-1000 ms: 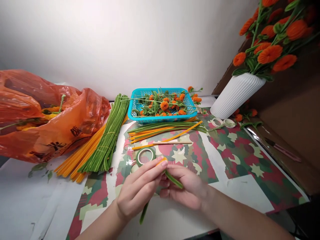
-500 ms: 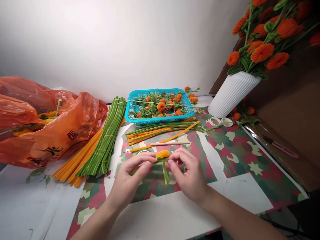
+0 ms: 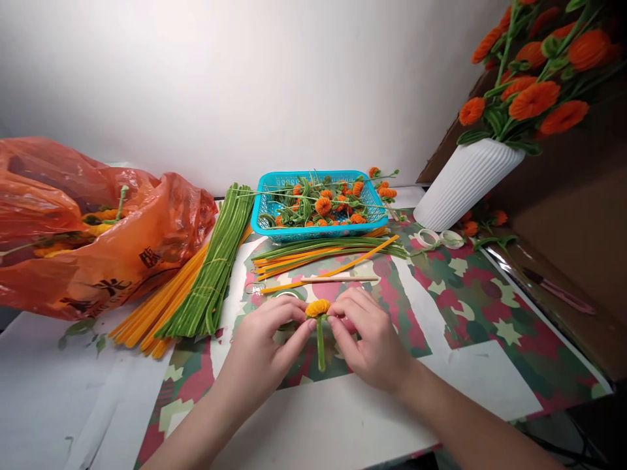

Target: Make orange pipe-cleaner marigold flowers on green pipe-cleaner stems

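Note:
Between my hands is a pipe-cleaner flower (image 3: 318, 309) with a yellow-orange head and a green stem hanging straight down. My left hand (image 3: 271, 336) pinches it from the left, thumb and forefinger closed just under the head. From the right, my right hand (image 3: 366, 333) pinches the same spot, fingertips against the green part below the head. The fingertips hide part of the green pieces there. Beyond my hands lie a thin wooden stick (image 3: 339, 279) and an orange pipe cleaner (image 3: 281, 286).
A blue basket (image 3: 321, 233) of orange flowers stands behind loose pipe cleaners (image 3: 294, 260). Left are a green pipe-cleaner bundle (image 3: 208, 267), orange pipe cleaners (image 3: 142, 320) and an orange plastic bag (image 3: 112, 261). Right are tape rolls (image 3: 451, 239), a white vase (image 3: 467, 183) and a pink-handled cutter (image 3: 558, 290).
My left thumb has moved up and right to the flower's base. The stem now hangs straighter. The whole view has shifted slightly, with the things on the table appearing farther right.

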Demonstrator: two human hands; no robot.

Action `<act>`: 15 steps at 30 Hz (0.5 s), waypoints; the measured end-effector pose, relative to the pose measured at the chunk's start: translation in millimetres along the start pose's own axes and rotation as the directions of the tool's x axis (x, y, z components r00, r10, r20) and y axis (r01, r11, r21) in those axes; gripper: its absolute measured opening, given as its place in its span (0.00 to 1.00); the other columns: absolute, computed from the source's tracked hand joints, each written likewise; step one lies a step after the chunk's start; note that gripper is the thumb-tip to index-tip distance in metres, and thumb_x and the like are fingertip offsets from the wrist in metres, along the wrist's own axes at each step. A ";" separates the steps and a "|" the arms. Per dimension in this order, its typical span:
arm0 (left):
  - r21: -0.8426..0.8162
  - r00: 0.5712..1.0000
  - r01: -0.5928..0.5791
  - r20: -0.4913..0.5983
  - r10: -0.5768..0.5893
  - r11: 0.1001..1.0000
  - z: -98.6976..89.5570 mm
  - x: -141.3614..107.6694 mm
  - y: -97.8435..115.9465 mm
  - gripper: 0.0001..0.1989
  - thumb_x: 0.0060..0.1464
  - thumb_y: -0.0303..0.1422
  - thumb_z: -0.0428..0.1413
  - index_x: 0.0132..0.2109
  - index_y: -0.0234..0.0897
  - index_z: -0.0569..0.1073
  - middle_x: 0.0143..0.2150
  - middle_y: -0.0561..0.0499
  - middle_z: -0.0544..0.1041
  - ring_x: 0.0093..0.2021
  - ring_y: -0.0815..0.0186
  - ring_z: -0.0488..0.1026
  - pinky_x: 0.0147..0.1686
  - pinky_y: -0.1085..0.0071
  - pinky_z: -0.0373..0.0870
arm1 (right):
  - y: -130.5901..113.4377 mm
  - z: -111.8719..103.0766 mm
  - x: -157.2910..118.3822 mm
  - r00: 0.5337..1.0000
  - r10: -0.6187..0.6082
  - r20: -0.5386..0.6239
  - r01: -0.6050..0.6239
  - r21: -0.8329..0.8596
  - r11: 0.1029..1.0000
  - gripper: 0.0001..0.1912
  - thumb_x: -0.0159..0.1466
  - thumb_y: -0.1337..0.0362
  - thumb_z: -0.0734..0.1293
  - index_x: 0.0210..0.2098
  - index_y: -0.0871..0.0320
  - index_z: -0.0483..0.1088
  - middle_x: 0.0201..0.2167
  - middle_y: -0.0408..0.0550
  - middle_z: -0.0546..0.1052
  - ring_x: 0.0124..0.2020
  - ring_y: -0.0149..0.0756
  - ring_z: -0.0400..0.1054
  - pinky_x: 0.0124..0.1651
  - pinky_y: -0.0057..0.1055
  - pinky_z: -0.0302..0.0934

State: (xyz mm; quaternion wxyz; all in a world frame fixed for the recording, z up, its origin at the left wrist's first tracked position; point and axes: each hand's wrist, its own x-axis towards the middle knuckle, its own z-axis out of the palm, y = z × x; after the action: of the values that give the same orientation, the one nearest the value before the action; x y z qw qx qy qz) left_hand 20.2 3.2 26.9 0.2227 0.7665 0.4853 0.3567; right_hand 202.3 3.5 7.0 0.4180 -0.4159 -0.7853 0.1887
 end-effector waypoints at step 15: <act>-0.080 0.981 -0.174 -0.101 0.166 0.981 16.0 -0.1 -4.4 0.07 0.55 0.22 0.54 0.32 0.36 0.73 0.40 0.45 0.78 0.39 0.63 0.76 0.36 0.72 0.76 | -5.6 2.0 6.6 0.588 0.641 0.493 -0.745 0.639 0.192 0.12 0.55 0.57 0.68 0.28 0.60 0.69 0.22 0.40 0.65 0.22 0.26 0.56 0.25 0.25 0.50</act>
State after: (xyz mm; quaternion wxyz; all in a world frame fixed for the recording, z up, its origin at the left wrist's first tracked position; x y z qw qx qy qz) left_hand 29.9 5.0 13.6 0.2020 0.7769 0.4117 0.4315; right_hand 195.9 5.7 12.7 0.3781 -0.4753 -0.3569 0.7097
